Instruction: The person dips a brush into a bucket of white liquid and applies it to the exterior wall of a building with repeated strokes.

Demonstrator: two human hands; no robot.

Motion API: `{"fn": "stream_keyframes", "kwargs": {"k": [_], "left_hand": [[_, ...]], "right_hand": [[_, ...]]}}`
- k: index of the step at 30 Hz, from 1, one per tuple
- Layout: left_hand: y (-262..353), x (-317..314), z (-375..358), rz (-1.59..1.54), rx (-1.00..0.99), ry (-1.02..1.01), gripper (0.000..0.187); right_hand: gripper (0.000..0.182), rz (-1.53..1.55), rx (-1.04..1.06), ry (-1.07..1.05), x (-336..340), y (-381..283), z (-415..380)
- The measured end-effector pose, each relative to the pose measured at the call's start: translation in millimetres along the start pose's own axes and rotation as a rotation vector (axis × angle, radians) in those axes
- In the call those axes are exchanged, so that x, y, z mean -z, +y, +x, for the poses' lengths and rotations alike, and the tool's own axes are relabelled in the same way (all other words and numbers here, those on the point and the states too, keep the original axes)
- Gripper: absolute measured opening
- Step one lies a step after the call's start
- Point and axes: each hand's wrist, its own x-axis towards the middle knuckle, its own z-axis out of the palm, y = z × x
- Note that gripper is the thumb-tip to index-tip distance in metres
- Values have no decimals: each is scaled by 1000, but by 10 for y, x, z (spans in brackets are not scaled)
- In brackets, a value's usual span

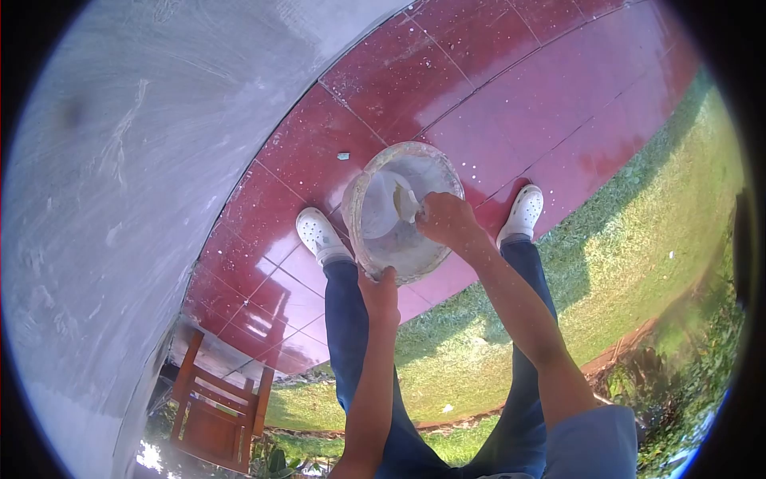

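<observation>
A round bucket (357,227) with a pale, crusted rim stands between my feet, tilted towards me, with whitish material on its inner wall. My left hand (381,291) is closed on its near rim, thumb over the edge. Over the bucket's mouth, my right hand (447,218) is wrapped round the handle of a putty knife (406,204). The handle itself is mostly hidden by my fingers, while the pale blade points left into the bucket.
A grey plastered wall (144,199) rises on the left. Red floor tiles (399,88) carry white specks and a small pale chip (343,156). Grass (622,255) borders the tiles on the right. A wooden chair (215,411) stands at lower left.
</observation>
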Motion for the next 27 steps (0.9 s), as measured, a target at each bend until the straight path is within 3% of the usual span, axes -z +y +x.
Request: {"fn": "stream_keyframes", "kwargs": {"k": [9, 15, 17, 18, 20, 23, 27], "left_hand": [[-148, -140, 30, 6, -35, -32, 64], [-39, -173, 9, -14, -78, -34, 65], [44, -235, -41, -178, 16, 56, 60], [35, -196, -30, -178, 16, 56, 60], [26, -164, -9, -212, 54, 39, 63], [122, -175, -50, -304, 104, 48, 66], [94, -88, -9, -398, 98, 14, 68]], "right_hand": [[17, -75, -58, 53, -257, -160, 141], [20, 194, 46, -101, -178, -126, -13], [28, 316, 158, -116, -108, -17, -46], [28, 315, 158, -117, -125, 53, -65], [35, 629, 162, -59, -139, 246, -76], [37, 738, 4, -210, 270, 214, -181], [35, 711, 15, -179, 174, 445, -206]]}}
